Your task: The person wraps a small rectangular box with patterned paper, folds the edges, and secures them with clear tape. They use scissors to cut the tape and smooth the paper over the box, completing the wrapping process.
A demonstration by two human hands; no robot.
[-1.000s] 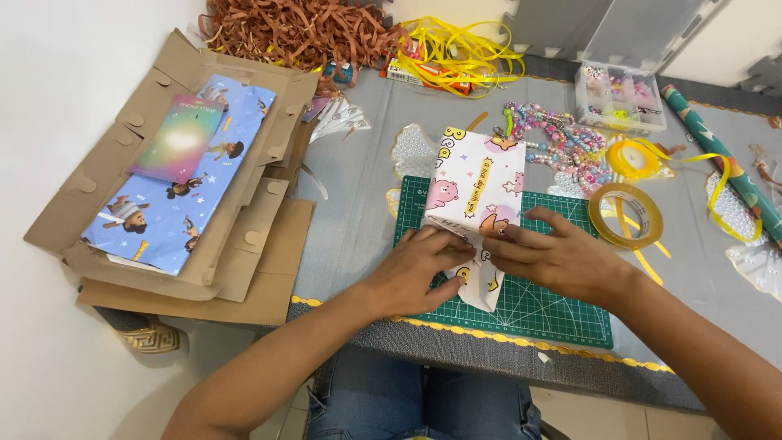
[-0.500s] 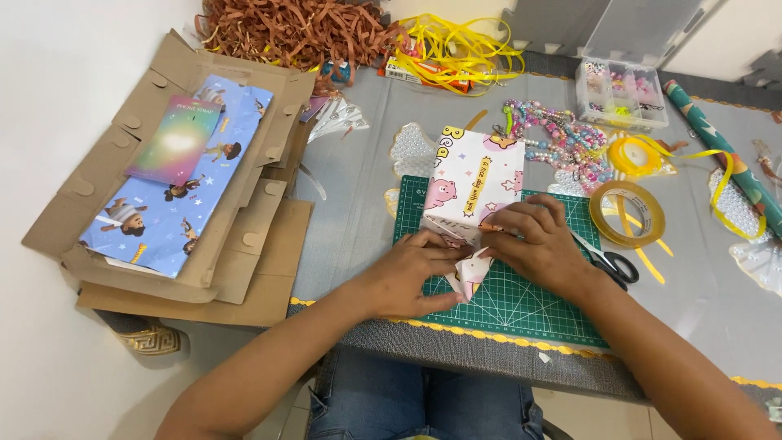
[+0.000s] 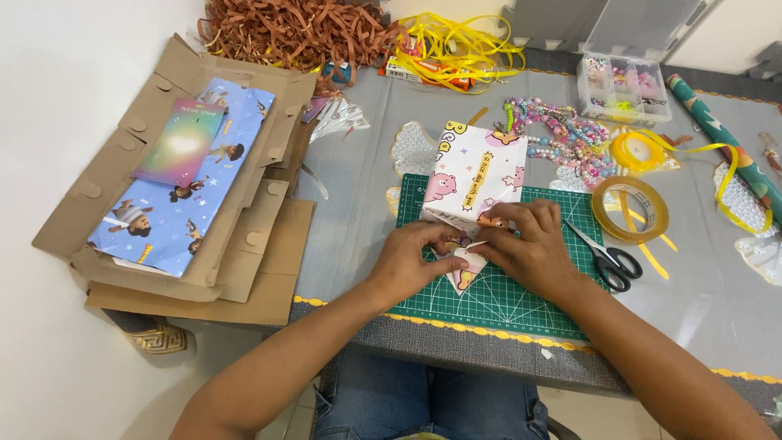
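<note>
On green cutting mat [image 3: 521,297]: left hand [image 3: 411,261], right hand [image 3: 529,248] fingers pinching pink-patterned wrapped box [image 3: 472,183] end flap; black scissors [image 3: 607,259] beside.

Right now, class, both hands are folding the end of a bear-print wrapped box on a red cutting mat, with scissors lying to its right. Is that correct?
Not quite: the cutting mat is green, not red, as the head view shows. Both the left hand and right hand do fold the end of the bear-print wrapped box, with scissors to its right.
</note>
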